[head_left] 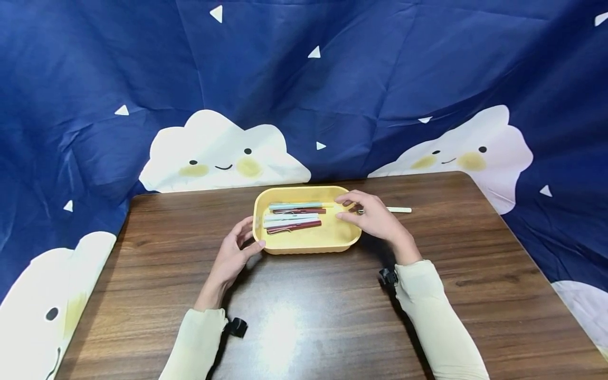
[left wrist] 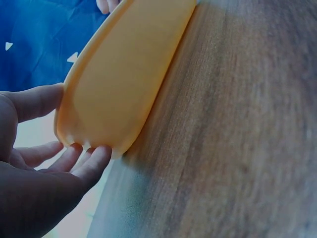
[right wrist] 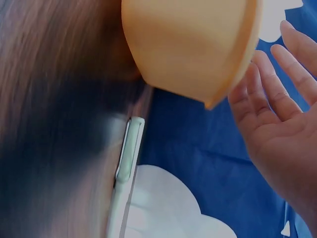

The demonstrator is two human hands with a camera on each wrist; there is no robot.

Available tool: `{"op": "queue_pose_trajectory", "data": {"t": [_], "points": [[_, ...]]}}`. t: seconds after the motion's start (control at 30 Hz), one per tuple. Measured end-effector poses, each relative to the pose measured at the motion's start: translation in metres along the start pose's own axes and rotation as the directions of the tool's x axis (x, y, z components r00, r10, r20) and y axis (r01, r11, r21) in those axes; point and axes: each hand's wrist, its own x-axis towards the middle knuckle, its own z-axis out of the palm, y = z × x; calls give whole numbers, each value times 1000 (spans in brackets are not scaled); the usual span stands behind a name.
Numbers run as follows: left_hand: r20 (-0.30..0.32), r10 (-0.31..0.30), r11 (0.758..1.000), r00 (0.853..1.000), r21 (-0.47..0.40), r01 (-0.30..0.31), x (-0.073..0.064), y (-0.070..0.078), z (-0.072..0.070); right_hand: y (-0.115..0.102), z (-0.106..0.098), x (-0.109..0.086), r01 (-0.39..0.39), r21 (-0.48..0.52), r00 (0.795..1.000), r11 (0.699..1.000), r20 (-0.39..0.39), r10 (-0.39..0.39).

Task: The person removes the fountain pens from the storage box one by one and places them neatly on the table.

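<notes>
A yellow plastic tray [head_left: 309, 246] lies on the wooden table with several pens inside, among them a dark red pen [head_left: 304, 225], a pale blue pen [head_left: 295, 206] and whitish ones. My left hand [head_left: 234, 252] holds the tray's left end, thumb at the near corner of the rim and fingertips against the end wall [left wrist: 94, 119]. Over the right end of the tray hovers my right hand [head_left: 377, 217], its fingers relaxed and apart, holding nothing. A pale green capped pen [right wrist: 126, 163] rests on the table just right of the tray, partly hidden by the right hand in the head view.
The brown wooden table [head_left: 475, 295] extends around the tray on every side. Behind it hangs a dark blue cloth [head_left: 332, 95] with smiling white clouds and small triangles. Dark wrist cameras sit at both cream sleeves [head_left: 437, 311].
</notes>
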Motion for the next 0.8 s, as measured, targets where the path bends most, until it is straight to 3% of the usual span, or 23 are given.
{"op": "queue_pose_trajectory", "data": {"t": [0.47,0.8], "points": [[-2,4,1000,1000,-10,-4,0,1,1,1,26,10,9,102,997,995,80,-17],[-5,6,1000,1000,-4,-6,0,1,1,-5,36,15,19,101,994,995,103,-29]]}}
